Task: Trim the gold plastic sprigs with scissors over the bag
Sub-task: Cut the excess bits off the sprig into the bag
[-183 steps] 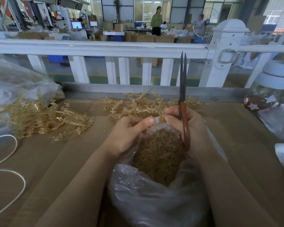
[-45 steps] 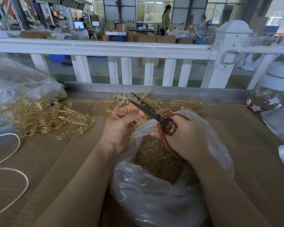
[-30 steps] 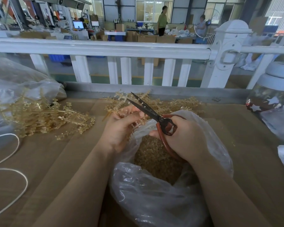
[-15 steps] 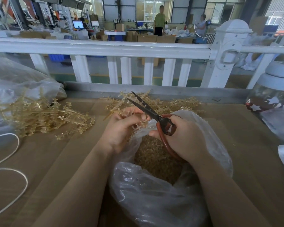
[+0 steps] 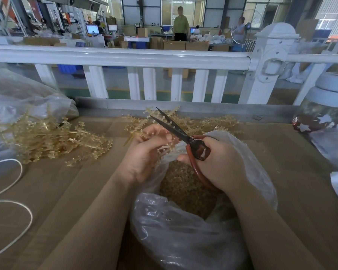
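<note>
Near first: clear bag (image 5: 183,230) open at 6 o'clock, full of gold trimmings. Over its mouth, left hand (image 5: 144,152) pinches a gold sprig (image 5: 165,148), fingers curled on it. Right hand (image 5: 217,162) clamped round the red scissors (image 5: 183,137). Blades slightly apart, long axis toward 10 o'clock, tips past the left fingertips; sprig probably between the blades, blurred. Uncut sprig piles (image 5: 53,137) at 9 and 12 o'clock.

Held above an open clear plastic bag (image 5: 183,240) heaped with gold trimmings: a pale gold sprig (image 5: 165,148), just under black-bladed, red-handled scissors (image 5: 180,133), blades parted, pointing up-left.
</note>
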